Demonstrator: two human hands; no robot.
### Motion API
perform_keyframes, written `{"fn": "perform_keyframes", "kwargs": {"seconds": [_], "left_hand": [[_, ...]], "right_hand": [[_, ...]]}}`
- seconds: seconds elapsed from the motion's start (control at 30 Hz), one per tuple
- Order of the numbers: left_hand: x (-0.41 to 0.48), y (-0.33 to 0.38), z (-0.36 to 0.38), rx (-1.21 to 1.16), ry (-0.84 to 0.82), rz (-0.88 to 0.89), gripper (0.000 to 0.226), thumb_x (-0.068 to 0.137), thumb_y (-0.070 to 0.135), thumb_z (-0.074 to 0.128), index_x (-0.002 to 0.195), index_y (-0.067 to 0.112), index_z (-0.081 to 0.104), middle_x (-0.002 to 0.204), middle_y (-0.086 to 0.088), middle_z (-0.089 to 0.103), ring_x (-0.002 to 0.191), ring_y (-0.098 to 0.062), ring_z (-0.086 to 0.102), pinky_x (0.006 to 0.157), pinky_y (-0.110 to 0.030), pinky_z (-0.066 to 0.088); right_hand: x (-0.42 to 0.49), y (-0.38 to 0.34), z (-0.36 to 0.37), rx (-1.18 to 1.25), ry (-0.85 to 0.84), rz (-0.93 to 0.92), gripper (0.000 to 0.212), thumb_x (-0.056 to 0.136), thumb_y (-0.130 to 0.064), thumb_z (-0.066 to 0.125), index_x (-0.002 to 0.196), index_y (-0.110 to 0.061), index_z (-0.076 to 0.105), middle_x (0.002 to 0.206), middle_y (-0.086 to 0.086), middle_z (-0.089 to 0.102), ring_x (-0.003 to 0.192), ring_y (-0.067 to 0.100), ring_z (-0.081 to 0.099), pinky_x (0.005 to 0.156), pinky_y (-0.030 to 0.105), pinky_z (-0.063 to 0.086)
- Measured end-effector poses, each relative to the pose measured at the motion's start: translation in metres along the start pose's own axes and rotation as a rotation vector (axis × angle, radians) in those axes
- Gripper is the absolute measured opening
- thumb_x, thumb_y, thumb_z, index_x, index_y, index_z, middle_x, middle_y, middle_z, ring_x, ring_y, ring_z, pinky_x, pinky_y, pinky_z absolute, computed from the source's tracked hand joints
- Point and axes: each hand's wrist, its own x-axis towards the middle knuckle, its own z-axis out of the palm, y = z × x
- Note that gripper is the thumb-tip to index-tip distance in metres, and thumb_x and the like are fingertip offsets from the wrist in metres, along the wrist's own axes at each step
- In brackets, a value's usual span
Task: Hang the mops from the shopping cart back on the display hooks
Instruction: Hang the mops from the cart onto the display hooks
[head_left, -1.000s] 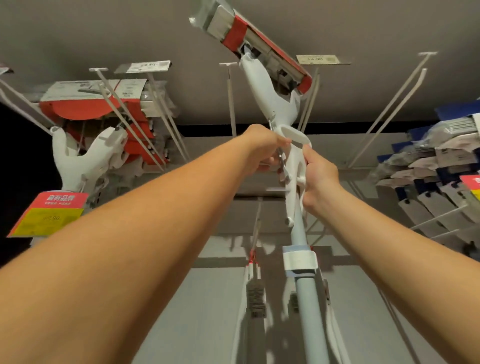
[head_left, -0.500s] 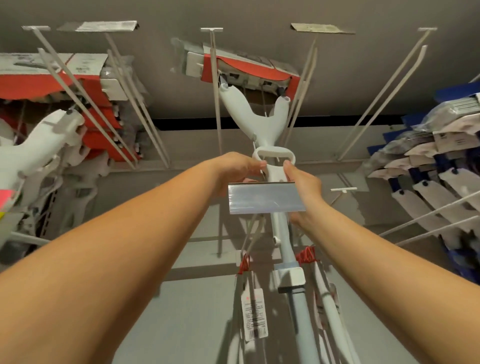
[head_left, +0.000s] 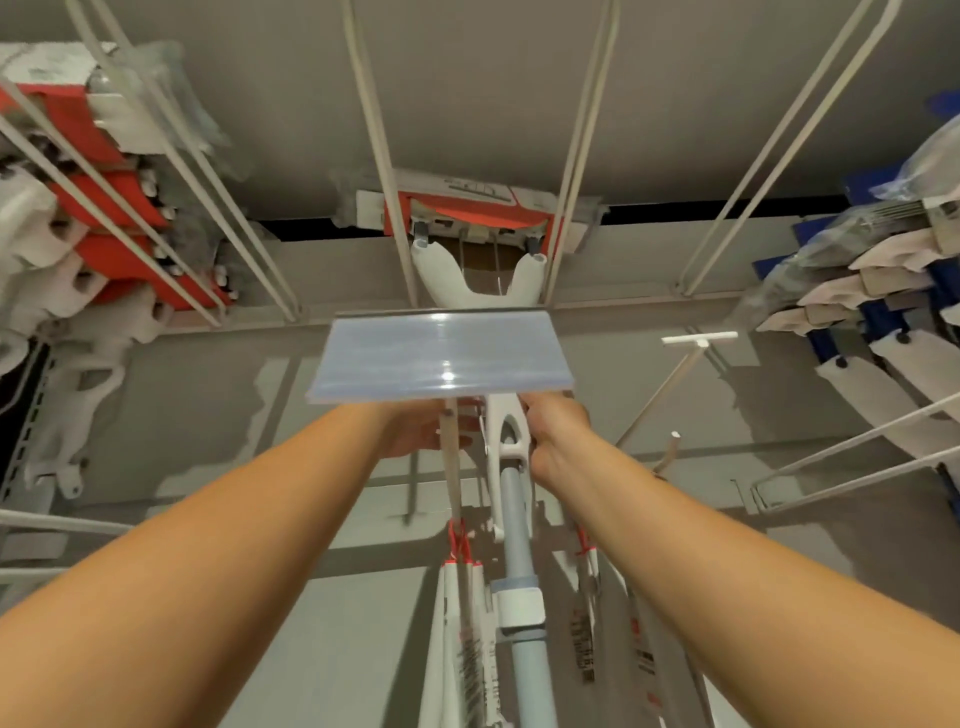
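Note:
I hold a mop upright against the display wall. Its pale blue pole (head_left: 519, 525) runs up the middle to a white forked neck (head_left: 475, 278) and a red and white head (head_left: 467, 210) near the ceiling. My right hand (head_left: 553, 434) grips the white handle piece just above the pole. On the pole's other side my left hand (head_left: 421, 434) is raised by a thin display hook (head_left: 451, 467); a clear price-tag holder (head_left: 441, 358) hides its fingers. Long wire hooks (head_left: 379, 156) pass on either side of the mop head.
Several red and white mops (head_left: 78, 223) hang at the left. Blue and beige mop refills (head_left: 883, 306) hang at the right. More poles with red ties and labels (head_left: 462, 597) hang below my hands. An empty hook (head_left: 698, 340) juts out at the right.
The mop has moved back toward the wall between the wire hooks. The clear tag holder has grown larger in view and now covers the handle loop and my fingertips.

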Motion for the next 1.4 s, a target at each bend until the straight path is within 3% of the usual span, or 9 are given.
{"fn": "perform_keyframes", "kwargs": {"seconds": [0.1, 0.27, 0.6, 0.8, 0.97, 1.1, 1.2, 1.3, 1.4], "left_hand": [[0.008, -0.012, 0.005, -0.065, -0.052, 0.012, 0.017, 0.097, 0.017, 0.052, 0.092, 0.012, 0.068, 0.080, 0.001, 0.073, 0.074, -0.013, 0.068, 0.077, -0.030, 0.051], [0.027, -0.039, -0.001, -0.196, -0.023, 0.009, 0.024, 0.081, 0.018, 0.066, 0.103, 0.008, 0.066, 0.097, -0.009, 0.068, 0.089, -0.023, 0.063, 0.082, -0.032, 0.054], [0.016, -0.060, 0.018, -0.302, 0.076, 0.082, 0.014, 0.093, 0.016, 0.059, 0.104, 0.013, 0.067, 0.087, -0.004, 0.070, 0.065, -0.021, 0.062, 0.061, -0.028, 0.056], [-0.017, -0.050, 0.037, -0.099, 0.163, 0.080, 0.013, 0.096, 0.014, 0.055, 0.093, 0.020, 0.065, 0.087, -0.001, 0.068, 0.075, -0.015, 0.061, 0.064, -0.022, 0.046], [-0.054, -0.050, 0.040, 0.023, 0.278, 0.058, 0.026, 0.096, 0.005, 0.050, 0.081, 0.025, 0.056, 0.081, -0.001, 0.061, 0.077, -0.017, 0.051, 0.066, -0.025, 0.037], [-0.088, -0.052, 0.055, -0.021, 0.245, 0.036, 0.030, 0.095, 0.001, 0.045, 0.083, 0.021, 0.063, 0.061, 0.007, 0.067, 0.056, -0.010, 0.059, 0.062, -0.023, 0.048], [-0.110, -0.053, 0.062, 0.043, 0.229, 0.031, 0.031, 0.092, 0.000, 0.044, 0.084, 0.023, 0.063, 0.086, -0.008, 0.071, 0.076, -0.023, 0.066, 0.080, -0.036, 0.055], [-0.128, -0.058, 0.059, 0.304, 0.239, 0.004, 0.017, 0.091, 0.006, 0.048, 0.088, 0.018, 0.060, 0.101, -0.012, 0.068, 0.087, -0.025, 0.061, 0.073, -0.028, 0.046], [-0.152, -0.059, 0.062, 0.649, 0.174, -0.014, 0.027, 0.089, 0.011, 0.048, 0.112, 0.016, 0.059, 0.114, -0.013, 0.064, 0.101, -0.030, 0.059, 0.077, -0.028, 0.046]], "right_hand": [[0.021, 0.012, -0.006, -0.039, 0.001, 0.049, 0.012, 0.091, -0.010, 0.062, 0.099, -0.002, 0.062, 0.093, 0.018, 0.069, 0.077, 0.035, 0.066, 0.077, 0.055, 0.056], [0.049, 0.030, -0.007, -0.083, -0.026, 0.065, 0.013, 0.091, -0.009, 0.059, 0.103, -0.004, 0.061, 0.101, 0.023, 0.069, 0.088, 0.040, 0.068, 0.078, 0.058, 0.055], [0.054, 0.046, -0.020, -0.230, -0.059, -0.036, 0.014, 0.094, -0.013, 0.057, 0.103, -0.006, 0.066, 0.096, 0.021, 0.071, 0.076, 0.037, 0.069, 0.073, 0.052, 0.058], [0.037, 0.048, -0.026, -0.375, -0.030, -0.162, 0.012, 0.092, -0.018, 0.059, 0.089, -0.012, 0.069, 0.091, 0.014, 0.072, 0.081, 0.033, 0.069, 0.079, 0.046, 0.058], [0.004, 0.060, -0.039, -0.655, -0.003, -0.238, 0.019, 0.093, -0.014, 0.050, 0.093, -0.012, 0.069, 0.081, 0.007, 0.063, 0.071, 0.023, 0.056, 0.062, 0.029, 0.041], [-0.028, 0.068, -0.038, -0.735, -0.002, -0.193, 0.027, 0.090, -0.010, 0.045, 0.103, -0.019, 0.067, 0.098, 0.008, 0.069, 0.092, 0.030, 0.064, 0.083, 0.041, 0.054], [-0.049, 0.069, -0.038, -0.830, 0.014, -0.179, 0.024, 0.093, -0.014, 0.046, 0.111, -0.013, 0.062, 0.104, 0.010, 0.066, 0.095, 0.031, 0.061, 0.079, 0.036, 0.050], [-0.074, 0.062, -0.045, -0.989, -0.010, -0.172, 0.014, 0.096, -0.019, 0.047, 0.085, -0.014, 0.055, 0.081, 0.004, 0.056, 0.077, 0.023, 0.053, 0.059, 0.027, 0.038], [-0.100, 0.054, -0.054, -1.262, -0.038, -0.140, 0.022, 0.097, -0.024, 0.045, 0.097, -0.008, 0.060, 0.095, 0.010, 0.061, 0.085, 0.026, 0.054, 0.067, 0.026, 0.039]]}}
